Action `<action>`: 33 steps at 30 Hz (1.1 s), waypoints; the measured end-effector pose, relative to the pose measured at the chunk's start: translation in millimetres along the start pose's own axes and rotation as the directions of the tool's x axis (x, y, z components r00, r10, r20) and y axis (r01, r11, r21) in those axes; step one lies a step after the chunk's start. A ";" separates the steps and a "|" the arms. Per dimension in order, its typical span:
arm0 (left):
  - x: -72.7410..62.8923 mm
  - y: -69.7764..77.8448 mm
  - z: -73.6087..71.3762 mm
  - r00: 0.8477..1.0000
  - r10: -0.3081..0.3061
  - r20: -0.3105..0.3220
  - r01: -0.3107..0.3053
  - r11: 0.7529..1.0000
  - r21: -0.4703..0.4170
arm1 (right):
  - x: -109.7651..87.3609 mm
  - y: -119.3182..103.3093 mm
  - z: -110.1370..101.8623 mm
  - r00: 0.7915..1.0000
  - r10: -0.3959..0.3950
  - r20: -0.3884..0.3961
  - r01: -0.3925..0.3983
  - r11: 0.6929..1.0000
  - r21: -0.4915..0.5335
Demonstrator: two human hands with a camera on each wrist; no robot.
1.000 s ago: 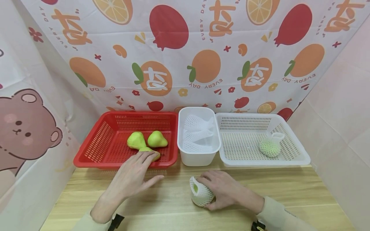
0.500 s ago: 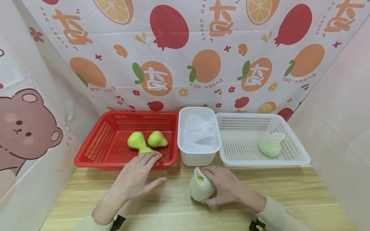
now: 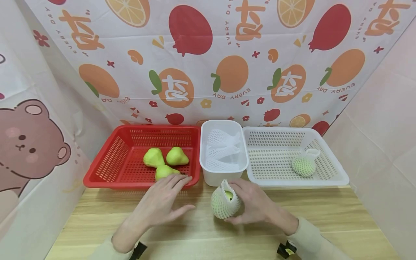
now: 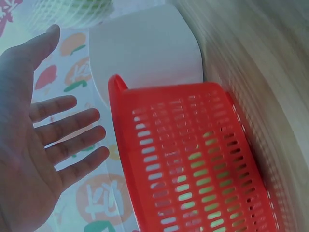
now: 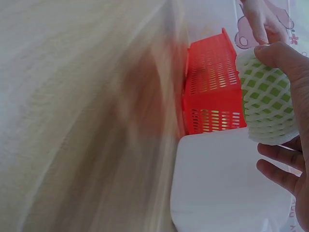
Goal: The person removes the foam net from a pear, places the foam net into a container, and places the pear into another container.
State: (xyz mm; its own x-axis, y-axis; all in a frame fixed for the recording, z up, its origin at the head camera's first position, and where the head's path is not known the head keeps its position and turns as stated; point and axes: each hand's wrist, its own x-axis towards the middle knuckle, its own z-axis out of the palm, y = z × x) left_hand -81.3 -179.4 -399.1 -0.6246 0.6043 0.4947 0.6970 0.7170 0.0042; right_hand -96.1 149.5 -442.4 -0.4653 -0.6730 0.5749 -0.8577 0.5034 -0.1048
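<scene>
My right hand (image 3: 251,202) grips a green pear (image 5: 264,92) wrapped in a white foam net sleeve (image 3: 224,206), above the table in front of the white tub. The sleeve's open end points up, with a bit of pear showing inside. My left hand (image 3: 164,202) hovers over the front rim of the red basket (image 3: 107,184) with its fingers spread, holding nothing, as the left wrist view (image 4: 29,135) confirms. Three bare pears lie in that basket; the nearest pear (image 3: 165,172) is partly hidden by my left fingertips.
A white tub (image 3: 224,177) with several folded foam net sleeves (image 3: 222,150) stands between the baskets. To its right, a white basket (image 3: 266,155) holds one sleeved pear (image 3: 303,166). Fruit-printed cloth (image 3: 201,83) hangs close behind them.
My right hand has lifted the sleeved pear slightly and moved it toward the tub. My left hand has come off the nearest pear and drifted to the right.
</scene>
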 end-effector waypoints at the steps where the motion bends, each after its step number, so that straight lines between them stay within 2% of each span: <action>1: 0.8 1.3 0.4 1.000 0.005 0.001 -0.005 1.000 -0.005 | 1.4 0.5 -0.3 1.000 -0.004 -0.010 0.004 1.000 0.003; 11: 10.7 14.7 11.7 0.998 0.066 0.006 -0.065 0.996 -0.057 | 14.6 0.8 -4.5 0.998 -0.022 -0.055 0.024 0.999 0.032; 20: 20.7 26.2 25.0 0.993 0.101 -0.056 -0.108 0.983 -0.148 | 24.3 -1.0 -11.6 0.997 -0.036 -0.065 0.036 0.999 0.001; 26: 25.5 31.8 32.9 0.993 0.091 -0.076 -0.106 0.969 -0.224 | 26.8 -1.7 -13.4 0.996 -0.040 -0.081 0.040 0.999 -0.003; 33: 29.7 38.2 42.0 0.993 0.052 -0.102 -0.080 0.955 -0.286 | 29.2 -0.9 -13.6 0.992 -0.052 -0.113 0.054 0.998 0.016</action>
State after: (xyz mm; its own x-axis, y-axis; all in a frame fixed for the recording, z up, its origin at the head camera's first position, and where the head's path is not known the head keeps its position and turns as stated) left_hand -88.0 -119.5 -420.7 -0.5482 0.6025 0.5800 0.8161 0.5372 0.2133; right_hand -105.9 136.7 -414.5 -0.3928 -0.6328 0.6673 -0.8847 0.4580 -0.0865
